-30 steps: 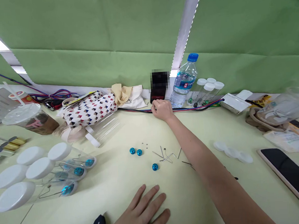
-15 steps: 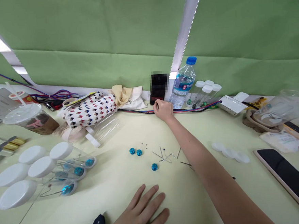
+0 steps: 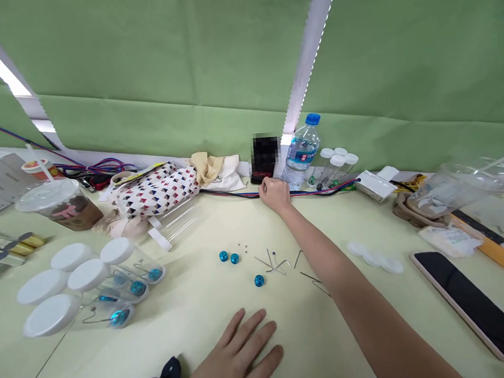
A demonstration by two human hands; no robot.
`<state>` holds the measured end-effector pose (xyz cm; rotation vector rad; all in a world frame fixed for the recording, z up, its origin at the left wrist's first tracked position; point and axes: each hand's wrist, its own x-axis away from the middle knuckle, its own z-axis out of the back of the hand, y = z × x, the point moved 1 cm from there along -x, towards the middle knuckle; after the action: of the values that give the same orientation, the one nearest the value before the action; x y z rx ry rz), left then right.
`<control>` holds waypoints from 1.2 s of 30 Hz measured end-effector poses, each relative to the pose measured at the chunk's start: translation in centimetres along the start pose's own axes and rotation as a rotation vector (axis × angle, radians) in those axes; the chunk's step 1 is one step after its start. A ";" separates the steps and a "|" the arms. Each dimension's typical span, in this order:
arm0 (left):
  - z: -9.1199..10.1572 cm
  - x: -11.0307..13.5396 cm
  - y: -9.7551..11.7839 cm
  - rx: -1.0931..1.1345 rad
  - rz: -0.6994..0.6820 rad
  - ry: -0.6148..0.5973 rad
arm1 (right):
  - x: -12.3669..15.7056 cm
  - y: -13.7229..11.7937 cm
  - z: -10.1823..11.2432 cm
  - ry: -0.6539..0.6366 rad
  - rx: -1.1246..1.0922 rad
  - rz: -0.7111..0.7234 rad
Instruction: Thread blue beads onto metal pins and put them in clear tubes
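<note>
My left hand (image 3: 240, 354) lies palm down on the table, fingers spread, holding nothing. With fingers curled into a closed shape, my right hand (image 3: 275, 193) reaches to the back, at the foot of a dark upright device (image 3: 261, 175) by the wall. Whatever those fingers hold, if anything, is hidden. Between the hands are two blue balls with holes (image 3: 229, 257) side by side and a third blue ball (image 3: 259, 280) nearer me. Several thin bent metal rods (image 3: 274, 263) lie beside my right forearm, and tiny metal bits (image 3: 246, 248) sit behind the balls.
At left stand several clear white-capped jars (image 3: 89, 275) with blue balls and bent wires inside, plus a drink cup (image 3: 74, 210). A water bottle (image 3: 301, 157), capped tubes (image 3: 334, 163) and cables (image 3: 230, 195) line the back. A phone (image 3: 471, 300) and clear discs (image 3: 374, 256) lie at right.
The view has shifted slightly, so things at both sides appear displaced. Both hands keep nearly the same pose; my right hand stays closed at the upright device.
</note>
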<state>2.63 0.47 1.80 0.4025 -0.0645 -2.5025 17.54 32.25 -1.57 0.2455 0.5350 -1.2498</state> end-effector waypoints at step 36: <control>0.7 0.0 0.5 0.009 0.003 -0.072 | 1.4 -0.1 1.0 -0.029 0.022 0.077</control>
<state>2.71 -0.01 2.54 0.3157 -0.1053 -2.5142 17.98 30.57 -1.39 0.2643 0.4830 -1.1833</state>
